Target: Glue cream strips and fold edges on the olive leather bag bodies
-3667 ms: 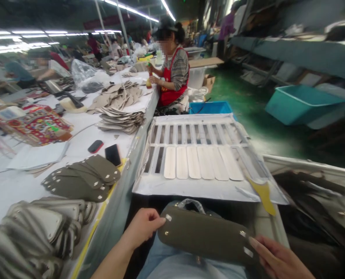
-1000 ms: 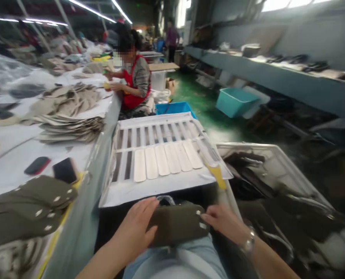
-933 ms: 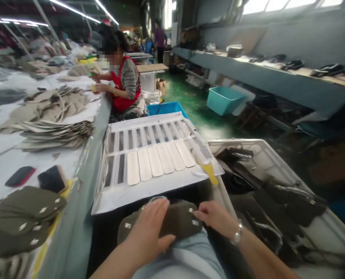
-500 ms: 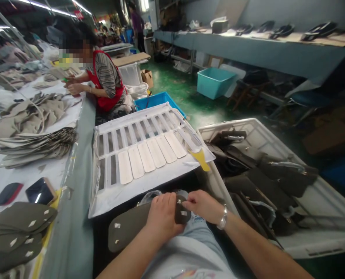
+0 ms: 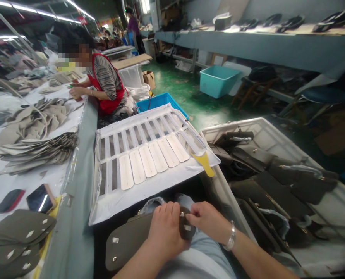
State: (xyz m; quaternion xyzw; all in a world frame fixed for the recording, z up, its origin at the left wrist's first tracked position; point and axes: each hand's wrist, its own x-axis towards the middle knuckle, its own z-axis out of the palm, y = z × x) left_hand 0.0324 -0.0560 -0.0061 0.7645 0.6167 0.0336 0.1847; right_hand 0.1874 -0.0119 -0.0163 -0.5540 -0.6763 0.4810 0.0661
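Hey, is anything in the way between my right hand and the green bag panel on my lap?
No, nothing visible is in the way. The right hand already touches the raised end of the olive-green bag panel, and the left hand is closed over the panel right beside it.

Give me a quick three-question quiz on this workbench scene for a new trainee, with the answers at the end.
1. True or false: the right hand wears a metal bracelet at the wrist.
2. What is the left hand holding? A: a phone. B: an olive-green panel with white tabs. C: a yellow scraper.
3. How many cream strips lie on the white rack in front of the person?

Key: 1 true; 2 B; 3 six.
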